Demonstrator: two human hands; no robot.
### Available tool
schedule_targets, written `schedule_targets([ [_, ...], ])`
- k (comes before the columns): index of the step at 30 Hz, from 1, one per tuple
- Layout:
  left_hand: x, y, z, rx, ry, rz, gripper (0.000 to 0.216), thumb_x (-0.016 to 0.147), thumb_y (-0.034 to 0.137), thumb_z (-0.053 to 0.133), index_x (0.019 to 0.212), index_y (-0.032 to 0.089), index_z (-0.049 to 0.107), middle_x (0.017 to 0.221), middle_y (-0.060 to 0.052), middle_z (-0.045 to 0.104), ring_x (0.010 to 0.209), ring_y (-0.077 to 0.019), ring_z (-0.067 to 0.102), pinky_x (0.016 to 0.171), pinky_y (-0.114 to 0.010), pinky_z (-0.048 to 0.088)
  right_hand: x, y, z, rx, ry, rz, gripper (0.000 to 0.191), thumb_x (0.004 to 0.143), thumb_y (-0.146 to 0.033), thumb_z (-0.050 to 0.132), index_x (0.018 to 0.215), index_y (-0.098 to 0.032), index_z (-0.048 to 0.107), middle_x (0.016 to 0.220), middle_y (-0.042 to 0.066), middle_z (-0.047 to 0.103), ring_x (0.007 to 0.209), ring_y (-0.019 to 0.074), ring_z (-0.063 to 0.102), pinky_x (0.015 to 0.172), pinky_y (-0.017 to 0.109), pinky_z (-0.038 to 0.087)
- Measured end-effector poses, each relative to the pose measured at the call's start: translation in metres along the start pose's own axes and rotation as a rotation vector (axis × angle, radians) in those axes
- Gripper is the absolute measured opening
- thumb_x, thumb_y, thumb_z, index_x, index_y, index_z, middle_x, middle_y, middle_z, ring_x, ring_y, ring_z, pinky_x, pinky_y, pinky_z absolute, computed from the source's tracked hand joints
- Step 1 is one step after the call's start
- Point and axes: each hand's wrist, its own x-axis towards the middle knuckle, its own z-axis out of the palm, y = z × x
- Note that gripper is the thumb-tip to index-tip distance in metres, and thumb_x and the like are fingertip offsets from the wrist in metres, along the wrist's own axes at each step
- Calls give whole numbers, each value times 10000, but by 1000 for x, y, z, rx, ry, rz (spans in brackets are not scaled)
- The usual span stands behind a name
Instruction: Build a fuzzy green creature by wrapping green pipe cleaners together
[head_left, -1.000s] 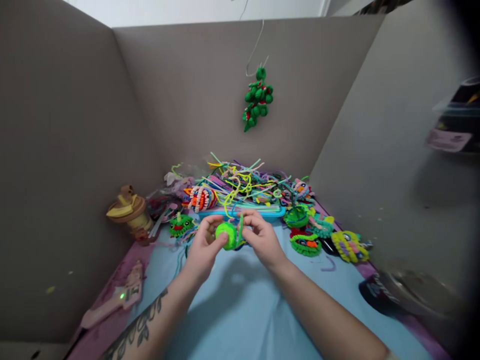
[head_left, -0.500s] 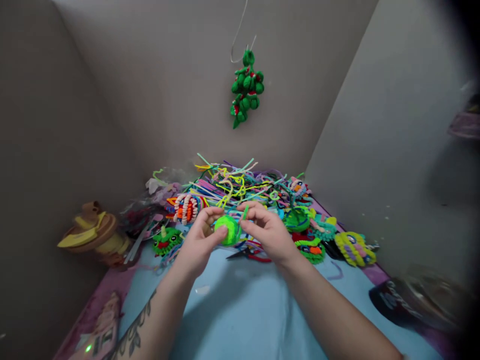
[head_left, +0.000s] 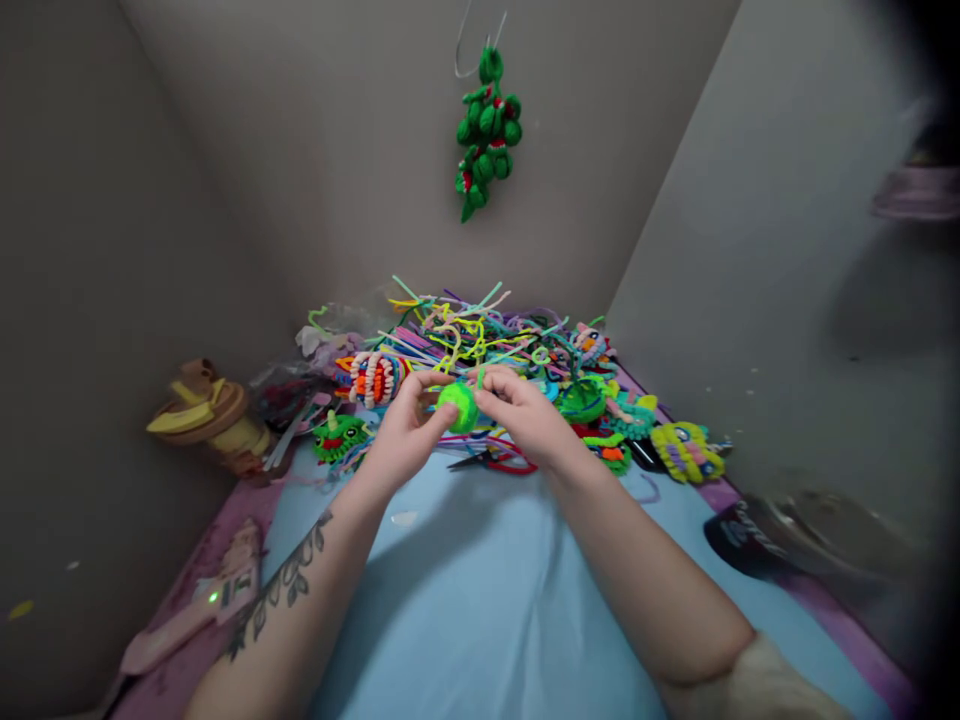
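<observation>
A bright green fuzzy ball (head_left: 462, 408), made of wound pipe cleaner, is held between the thumb and fingers of my left hand (head_left: 401, 435). My right hand (head_left: 529, 415) is close against the ball's right side, pinching a green pipe cleaner (head_left: 481, 379) whose tip sticks up above the fingers. Whether that strand joins the ball is hidden by my fingertips. Just below the hands, red-handled scissors (head_left: 499, 462) lie on the blue table cover (head_left: 465, 600).
A tangled heap of coloured pipe cleaners (head_left: 465, 335) lies at the back. Fuzzy creatures flank it, including a green one (head_left: 339, 437) and a yellow one (head_left: 688, 452). A pink glue gun (head_left: 217, 600) lies left, a dark-labelled container (head_left: 750, 540) right. A green ornament (head_left: 487, 135) hangs above.
My right hand has drawn in closer to the ball, and less of the green strand shows between the hands. The camera has tipped down, so everything appears higher in view.
</observation>
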Motion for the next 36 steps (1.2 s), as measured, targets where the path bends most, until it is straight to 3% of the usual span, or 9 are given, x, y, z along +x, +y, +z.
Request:
schedule_targets([
  [5, -11, 5, 12, 323, 55, 149, 486, 683, 285, 703, 1126, 207, 521, 1164, -97, 534, 1088, -240, 503, 887, -351, 426, -12, -7, 4, -113, 190, -81, 166, 799, -284, 539, 662, -199, 498, 1026, 63, 517, 1043, 207, 476, 955, 356, 341],
  [11, -16, 9, 15, 384, 79, 250, 515, 703, 238, 678, 1192, 225, 515, 1213, -99, 537, 1120, -250, 504, 955, -384, 398, -23, -17, 9, -172, 200, -136, 91, 807, -237, 539, 723, -205, 549, 1157, 67, 494, 1130, 219, 436, 1002, 380, 312],
  [19, -15, 3, 18, 563, 33, 385, 433, 765, 182, 596, 1183, 216, 487, 1224, -101, 543, 1160, -234, 492, 990, -391, 385, -19, -14, 8, -51, 223, -43, 146, 759, -253, 585, 637, -190, 535, 1070, 61, 527, 1084, 211, 493, 979, 365, 347],
  [21, -15, 1, 18, 565, 53, 407, 363, 771, 170, 582, 1115, 212, 475, 1210, -105, 538, 1128, -219, 515, 956, -383, 412, -19, -13, 8, -41, 219, -31, 147, 756, -256, 590, 635, -189, 540, 1057, 61, 531, 1079, 212, 499, 980, 372, 348],
  [24, -14, 1, 17, 577, 44, 406, 143, 780, 169, 568, 867, 205, 460, 1114, -99, 560, 1116, -216, 519, 887, -352, 444, -18, -11, 9, -72, 236, -50, 116, 749, -238, 596, 663, -193, 533, 1035, 59, 542, 1077, 212, 501, 975, 378, 351],
  [26, -14, 4, 16, 611, 16, 393, 157, 788, 166, 554, 743, 207, 409, 1003, -81, 575, 1118, -219, 510, 860, -333, 442, -19, -10, 11, -105, 309, -89, 78, 744, -218, 603, 761, -202, 529, 1047, 60, 542, 1078, 209, 501, 961, 380, 365],
  [30, -12, 9, 16, 637, 26, 378, 222, 791, 172, 544, 684, 212, 355, 864, -51, 550, 1062, -211, 523, 811, -305, 431, -23, -7, 14, -290, 491, -243, 243, 745, -226, 631, 966, -221, 529, 1123, 72, 510, 1105, 222, 474, 961, 410, 367],
  [34, -11, 9, 15, 642, 55, 371, 244, 783, 193, 556, 669, 212, 342, 829, -39, 533, 993, -201, 534, 789, -297, 423, -26, -5, 10, -524, 478, -406, 126, 786, -225, 622, 901, -271, 643, 979, 42, 568, 1010, 220, 501, 935, 421, 379],
  [36, -10, 9, 15, 633, 75, 364, 240, 778, 202, 562, 668, 211, 349, 834, -40, 536, 982, -199, 533, 793, -299, 423, -28, -4, 8, -567, 465, -474, 161, 793, -193, 620, 907, -297, 665, 897, 27, 611, 944, 212, 516, 906, 418, 398],
])
